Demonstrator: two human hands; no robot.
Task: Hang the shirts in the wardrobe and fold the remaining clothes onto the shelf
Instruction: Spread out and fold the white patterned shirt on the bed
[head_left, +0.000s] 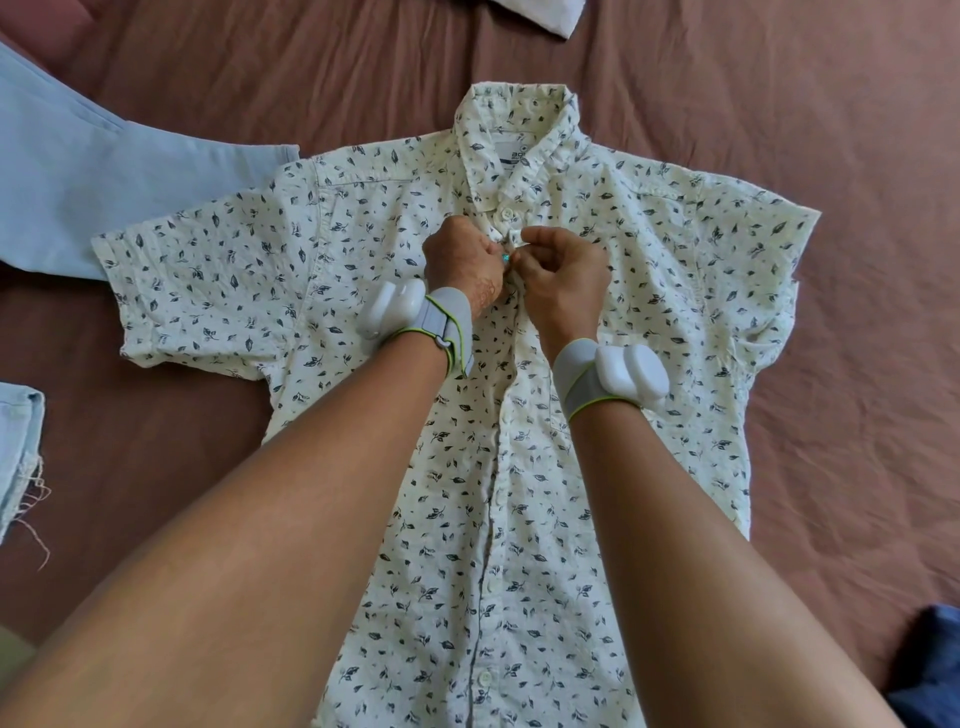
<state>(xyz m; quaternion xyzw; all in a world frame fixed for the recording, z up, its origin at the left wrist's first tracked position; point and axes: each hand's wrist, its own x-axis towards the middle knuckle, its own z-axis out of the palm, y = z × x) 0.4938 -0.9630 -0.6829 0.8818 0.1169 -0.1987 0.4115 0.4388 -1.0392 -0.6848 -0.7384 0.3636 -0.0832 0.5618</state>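
Off to the far left of the hands, pale blue trousers (78, 171) lie on the reddish-brown bed (831, 130), one leg end tucked just beside the shirt's sleeve. The leaf-print shirt (649, 291) lies flat and face up directly beneath both arms, its long axis running straight away from the person: collar at the far end, beyond the knuckles, hem back toward the elbows. The left hand (462, 260) pinches the placket edge from its side, fingers closed on the cloth. Touching it at the centre line, the right hand (566, 283) is clenched on the opposite edge, just below the top button (505, 213). Both hands sit equally near the spot, meeting over the button line, so the fastening looks to proceed along that axis, toward the person. A white strap-on device (631, 376) rides each wrist.
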